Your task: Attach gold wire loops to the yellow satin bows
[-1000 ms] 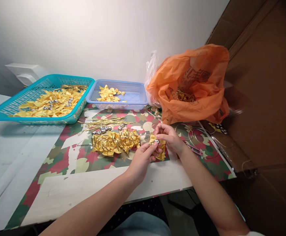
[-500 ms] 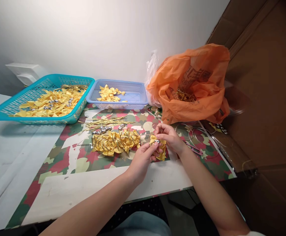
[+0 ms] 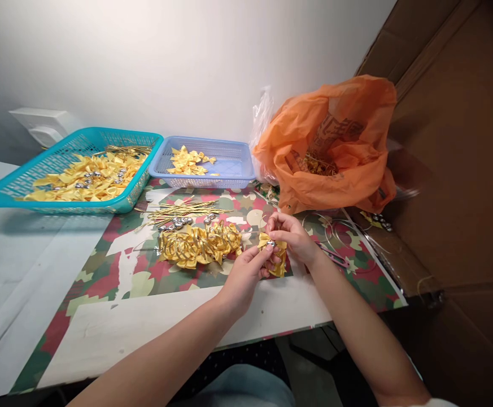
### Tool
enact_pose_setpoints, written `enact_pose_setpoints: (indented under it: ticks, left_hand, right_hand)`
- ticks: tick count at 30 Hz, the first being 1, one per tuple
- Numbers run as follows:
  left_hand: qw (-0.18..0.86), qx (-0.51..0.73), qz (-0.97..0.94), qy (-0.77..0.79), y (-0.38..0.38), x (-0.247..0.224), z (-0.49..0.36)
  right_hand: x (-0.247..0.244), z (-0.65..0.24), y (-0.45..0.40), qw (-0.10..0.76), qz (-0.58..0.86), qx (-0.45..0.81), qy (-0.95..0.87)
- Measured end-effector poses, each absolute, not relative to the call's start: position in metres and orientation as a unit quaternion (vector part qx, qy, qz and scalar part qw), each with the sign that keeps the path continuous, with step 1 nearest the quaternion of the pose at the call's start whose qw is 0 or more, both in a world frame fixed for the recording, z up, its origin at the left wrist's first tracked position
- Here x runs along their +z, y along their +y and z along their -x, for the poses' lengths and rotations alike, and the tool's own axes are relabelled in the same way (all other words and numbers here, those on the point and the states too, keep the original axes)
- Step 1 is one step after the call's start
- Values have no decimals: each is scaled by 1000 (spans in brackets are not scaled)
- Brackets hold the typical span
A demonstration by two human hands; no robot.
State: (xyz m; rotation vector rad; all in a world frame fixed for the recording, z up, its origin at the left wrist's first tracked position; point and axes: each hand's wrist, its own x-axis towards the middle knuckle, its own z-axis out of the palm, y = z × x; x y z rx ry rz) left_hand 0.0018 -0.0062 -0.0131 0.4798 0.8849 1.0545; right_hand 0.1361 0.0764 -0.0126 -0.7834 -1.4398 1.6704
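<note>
Hands (image 3: 267, 249) pinched on yellow bow (image 3: 278, 263) — camouflage-patterned tabletop (image 3: 140, 285), pale wall (image 3: 195, 68), cardboard (image 3: 458, 169) right

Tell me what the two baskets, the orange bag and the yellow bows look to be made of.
Teal basket and blue basket: likely moulded plastic, smooth-rimmed, with regular perforations.
Orange bag: thin plastic film, probably, slightly translucent and crinkled.
Yellow bows: perhaps satin ribbon, given the soft sheen and folds; the fibre can't be told.

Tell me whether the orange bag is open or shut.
Open: the orange bag's mouth gapes, showing gold bits inside.
</note>
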Motion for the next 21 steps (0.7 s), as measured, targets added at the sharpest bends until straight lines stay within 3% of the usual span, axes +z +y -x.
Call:
enact_pose_setpoints:
  ticks: [21]
  left_hand:
    - [748,481,-214,403,-5,-12,-3]
  right_hand:
    - [-13,-136,76,388,312,657,-566]
